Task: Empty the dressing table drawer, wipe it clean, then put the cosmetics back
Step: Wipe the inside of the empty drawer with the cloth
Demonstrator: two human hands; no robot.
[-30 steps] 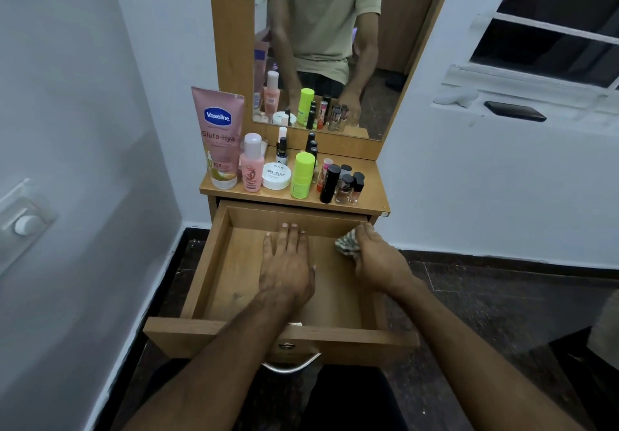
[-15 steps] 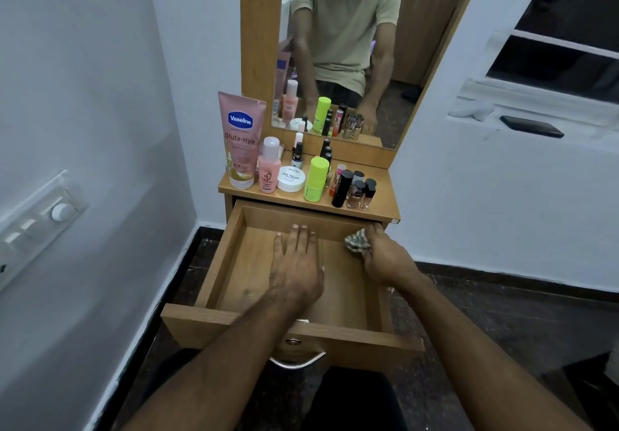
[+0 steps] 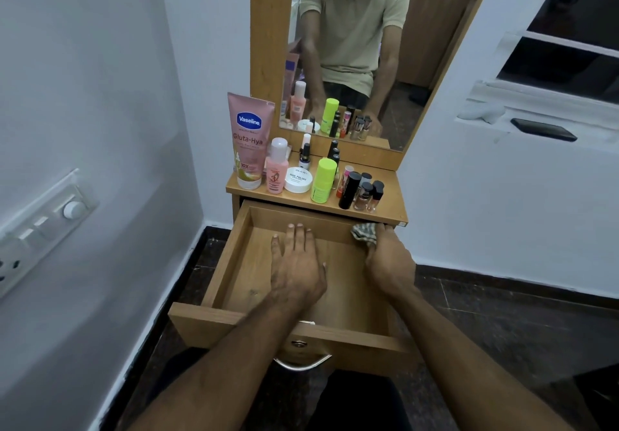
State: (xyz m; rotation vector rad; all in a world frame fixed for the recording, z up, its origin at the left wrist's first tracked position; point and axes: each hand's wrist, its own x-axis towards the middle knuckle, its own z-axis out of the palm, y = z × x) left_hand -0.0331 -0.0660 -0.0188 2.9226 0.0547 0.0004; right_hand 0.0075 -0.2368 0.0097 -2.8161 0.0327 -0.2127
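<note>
Right hand point(image 3: 388, 263) gripping cloth point(image 3: 365, 233) has reached drawer point(image 3: 234, 263) back corner; left hand point(image 3: 296, 269) stays flat, open

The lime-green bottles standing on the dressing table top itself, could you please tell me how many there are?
1: the lime-green bottle stands mid-shelf, right of the white jar. The other green one is its mirror reflection.

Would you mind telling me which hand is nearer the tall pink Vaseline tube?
Left. The left hand lies flat in the drawer, below the tall pink Vaseline tube; the right hand grips a cloth farther right.
</note>
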